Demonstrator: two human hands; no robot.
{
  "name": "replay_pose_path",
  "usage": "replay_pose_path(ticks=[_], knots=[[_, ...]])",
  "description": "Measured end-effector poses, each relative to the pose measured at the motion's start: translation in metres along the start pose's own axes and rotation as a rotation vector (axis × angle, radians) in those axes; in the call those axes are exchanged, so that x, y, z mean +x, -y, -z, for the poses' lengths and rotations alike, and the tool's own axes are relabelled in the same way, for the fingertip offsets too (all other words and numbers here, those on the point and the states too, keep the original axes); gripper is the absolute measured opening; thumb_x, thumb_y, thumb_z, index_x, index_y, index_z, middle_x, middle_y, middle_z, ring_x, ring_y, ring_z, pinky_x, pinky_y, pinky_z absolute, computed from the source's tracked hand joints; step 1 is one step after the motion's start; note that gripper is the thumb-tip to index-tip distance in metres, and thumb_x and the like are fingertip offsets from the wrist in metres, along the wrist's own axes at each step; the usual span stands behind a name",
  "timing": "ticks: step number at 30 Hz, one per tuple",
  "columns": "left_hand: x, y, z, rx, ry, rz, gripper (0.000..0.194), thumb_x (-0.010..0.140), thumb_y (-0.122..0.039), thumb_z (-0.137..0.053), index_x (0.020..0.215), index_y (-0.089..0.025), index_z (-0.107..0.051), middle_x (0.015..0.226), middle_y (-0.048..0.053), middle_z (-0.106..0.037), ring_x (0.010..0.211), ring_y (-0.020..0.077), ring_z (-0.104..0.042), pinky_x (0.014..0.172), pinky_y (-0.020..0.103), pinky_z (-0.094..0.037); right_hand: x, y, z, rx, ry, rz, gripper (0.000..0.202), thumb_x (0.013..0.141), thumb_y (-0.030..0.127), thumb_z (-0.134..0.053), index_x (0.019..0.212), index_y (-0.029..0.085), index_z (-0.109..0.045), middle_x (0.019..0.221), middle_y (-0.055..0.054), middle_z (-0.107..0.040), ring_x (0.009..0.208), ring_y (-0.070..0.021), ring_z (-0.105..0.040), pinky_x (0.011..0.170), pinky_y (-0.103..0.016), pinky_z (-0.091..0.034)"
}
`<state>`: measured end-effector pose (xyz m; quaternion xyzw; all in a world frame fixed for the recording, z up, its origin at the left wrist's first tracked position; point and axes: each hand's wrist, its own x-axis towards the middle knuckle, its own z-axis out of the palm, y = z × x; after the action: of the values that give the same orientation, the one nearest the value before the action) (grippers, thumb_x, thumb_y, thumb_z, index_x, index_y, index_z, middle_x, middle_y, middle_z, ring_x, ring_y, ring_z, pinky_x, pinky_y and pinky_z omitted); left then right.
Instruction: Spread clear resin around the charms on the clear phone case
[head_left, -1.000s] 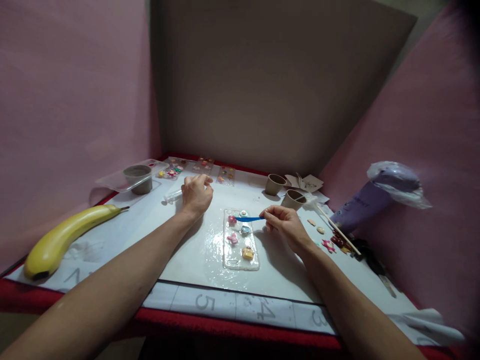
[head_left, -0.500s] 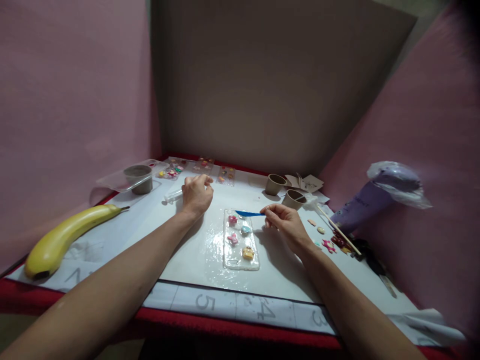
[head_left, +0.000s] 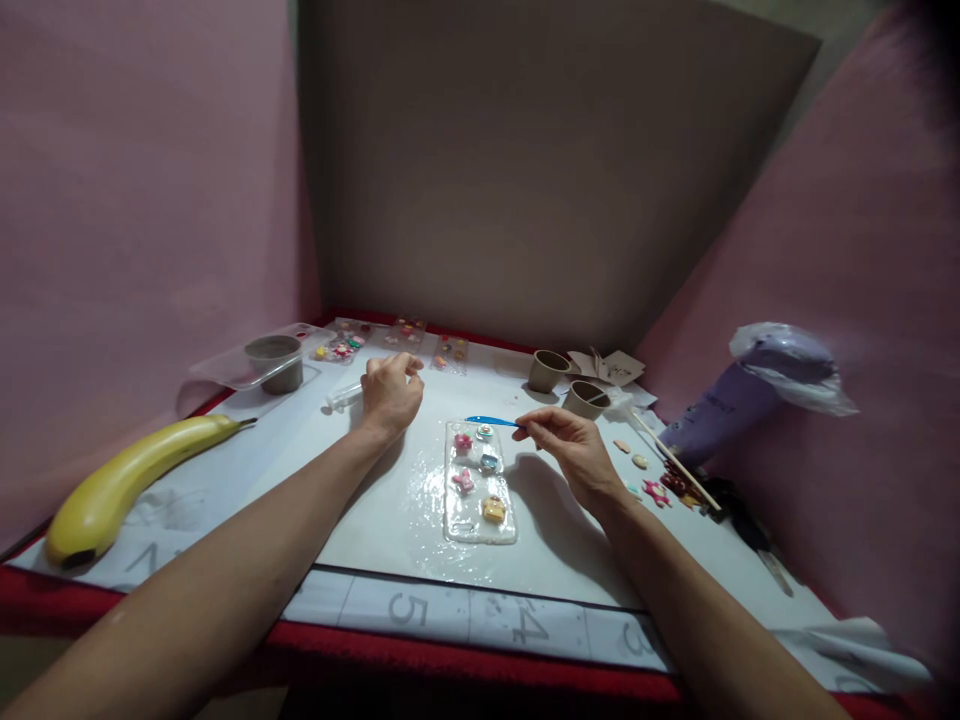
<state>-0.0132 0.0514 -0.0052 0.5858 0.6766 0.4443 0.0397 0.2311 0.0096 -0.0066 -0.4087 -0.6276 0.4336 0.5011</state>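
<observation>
A clear phone case (head_left: 480, 525) with several small charms lies upright on the white board. Among its charms are a yellow one (head_left: 493, 509), a pink one (head_left: 464, 481) and a blue one (head_left: 489, 462). My right hand (head_left: 564, 445) pinches a blue plastic tool (head_left: 493, 421) by its right end, and the blade reaches over the top edge of the case. My left hand (head_left: 392, 397) rests on the board up and left of the case, fingers curled; what they hold, if anything, is hidden. Beside it lies a clear syringe-like tube (head_left: 343, 397).
At the left are a yellow banana (head_left: 139, 480) and a cup (head_left: 281, 375) behind a clear lid. More decorated cases (head_left: 450, 354) lie at the back. Two cups (head_left: 549, 371), loose charms (head_left: 657, 493), a stick (head_left: 675, 458) and a purple bag (head_left: 731, 400) occupy the right.
The blue tool has moved slightly up and left with my right hand, uncovering a small charm near the top of the case. My left hand keeps its pose.
</observation>
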Motion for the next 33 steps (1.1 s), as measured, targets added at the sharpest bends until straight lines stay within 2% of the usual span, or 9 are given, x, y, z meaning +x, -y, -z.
replay_pose_path(ticks=[7, 14, 19, 24, 29, 33], knots=[[0.0003, -0.0007, 0.0010, 0.007, 0.008, 0.005, 0.025, 0.079, -0.011, -0.051, 0.093, -0.021, -0.068, 0.097, 0.005, -0.071, 0.108, 0.0271, -0.055, 0.096, 0.039, -0.041, -0.0006, -0.0005, -0.0009, 0.031, 0.056, 0.013, 0.019, 0.072, 0.038, -0.077, 0.081, 0.022, -0.074, 0.075, -0.003, -0.072, 0.076, -0.0169, -0.065, 0.076, -0.032, -0.049], [0.0000, -0.0001, 0.0005, 0.013, 0.005, 0.009, 0.025, 0.078, -0.011, -0.051, 0.094, -0.021, -0.068, 0.097, 0.004, -0.072, 0.109, 0.0270, -0.054, 0.096, 0.038, -0.041, 0.0010, -0.0047, -0.0003, 0.023, 0.067, 0.094, 0.020, 0.072, 0.039, -0.078, 0.083, 0.022, -0.075, 0.075, -0.003, -0.072, 0.075, -0.0178, -0.067, 0.075, -0.034, -0.053], [-0.0008, -0.0028, 0.0021, 0.028, 0.019, 0.015, 0.025, 0.079, -0.011, -0.051, 0.094, -0.021, -0.069, 0.097, 0.004, -0.072, 0.109, 0.0274, -0.054, 0.094, 0.037, -0.041, 0.0010, -0.0072, 0.0012, 0.017, 0.049, 0.141, 0.013, 0.076, 0.032, -0.074, 0.087, 0.025, -0.076, 0.075, -0.001, -0.072, 0.075, -0.0162, -0.069, 0.076, -0.033, -0.053], [-0.0002, -0.0036, 0.0020, 0.046, 0.026, 0.010, 0.025, 0.081, -0.011, -0.050, 0.095, -0.020, -0.069, 0.098, 0.005, -0.072, 0.109, 0.0271, -0.054, 0.093, 0.037, -0.042, 0.0001, -0.0075, 0.0019, 0.006, 0.034, 0.130, 0.024, 0.077, 0.028, -0.073, 0.101, 0.026, -0.074, 0.074, 0.000, -0.073, 0.076, -0.0162, -0.069, 0.077, -0.034, -0.053], [0.0003, -0.0017, 0.0006, 0.048, 0.023, 0.006, 0.025, 0.081, -0.011, -0.051, 0.096, -0.020, -0.069, 0.099, 0.005, -0.072, 0.109, 0.0267, -0.054, 0.094, 0.038, -0.042, -0.0015, -0.0047, 0.0005, -0.028, -0.031, 0.136, 0.021, 0.076, 0.026, -0.071, 0.096, 0.024, -0.075, 0.077, -0.003, -0.074, 0.080, -0.0190, -0.071, 0.075, -0.035, -0.054], [0.0002, -0.0015, 0.0003, 0.041, 0.020, 0.008, 0.025, 0.080, -0.010, -0.051, 0.095, -0.020, -0.069, 0.099, 0.005, -0.072, 0.108, 0.0271, -0.054, 0.093, 0.039, -0.042, -0.0020, -0.0037, -0.0008, -0.020, -0.024, 0.120, 0.020, 0.074, 0.023, -0.070, 0.093, 0.024, -0.076, 0.080, -0.003, -0.075, 0.081, -0.0187, -0.071, 0.075, -0.034, -0.055]])
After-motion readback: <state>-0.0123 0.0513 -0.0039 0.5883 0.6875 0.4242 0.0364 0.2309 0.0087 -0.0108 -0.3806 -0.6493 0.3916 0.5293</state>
